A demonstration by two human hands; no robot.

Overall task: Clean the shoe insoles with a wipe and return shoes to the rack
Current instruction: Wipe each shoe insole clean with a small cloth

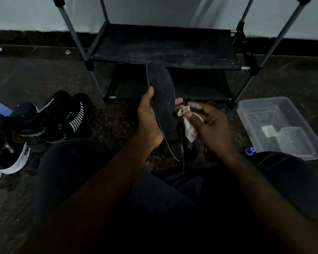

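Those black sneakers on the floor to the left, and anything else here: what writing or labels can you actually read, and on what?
"SPORT": white letters on the heel strap of the nearer black sneaker.
"SPORT", partly cut off: same strap on the second black sneaker.
Small marks above the white stripes: too blurred to read.
Pale label inside the clear plastic bin: unreadable.

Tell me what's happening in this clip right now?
A person sits on the floor in front of an empty shoe rack. The left hand holds a dark insole upright, and the right hand pinches a crumpled white wipe just beside its edge. A dark shoe lies on the floor under the hands. Black sneakers wait off to the left, and a clear plastic bin sits to the right.
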